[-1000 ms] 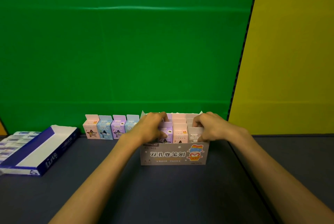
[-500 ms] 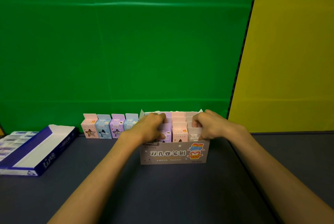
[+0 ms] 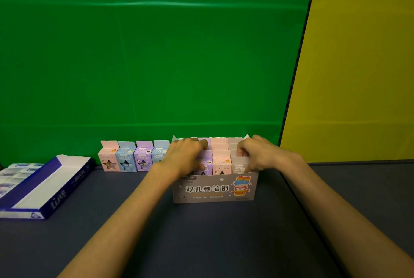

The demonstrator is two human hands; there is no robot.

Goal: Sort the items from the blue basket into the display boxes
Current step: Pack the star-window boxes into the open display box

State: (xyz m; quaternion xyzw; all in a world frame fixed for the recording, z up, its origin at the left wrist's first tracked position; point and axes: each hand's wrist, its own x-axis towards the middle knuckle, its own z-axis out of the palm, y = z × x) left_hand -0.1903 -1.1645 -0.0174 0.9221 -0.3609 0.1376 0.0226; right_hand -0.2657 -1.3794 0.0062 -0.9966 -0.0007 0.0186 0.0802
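Note:
A grey display box (image 3: 212,188) with cartoon print stands mid-table, filled with rows of small purple (image 3: 207,161), pink (image 3: 221,162) and grey (image 3: 238,163) item boxes. My left hand (image 3: 186,156) reaches in from the left, its fingers curled over the purple item boxes and its thumb on the front one. My right hand (image 3: 259,154) curls its fingers round the front grey item box at the right end. The left column of the display box is hidden behind my left hand. No blue basket is in view.
Several loose item boxes, among them a pink one (image 3: 108,159), a blue one (image 3: 126,160) and a purple one (image 3: 143,158), stand in a row left of the display box against the green wall. A blue-and-white display box (image 3: 44,188) lies far left, with wrapped items (image 3: 13,174) beside it.
Both hands stay in the display box on the same item boxes; only the view has shifted slightly.

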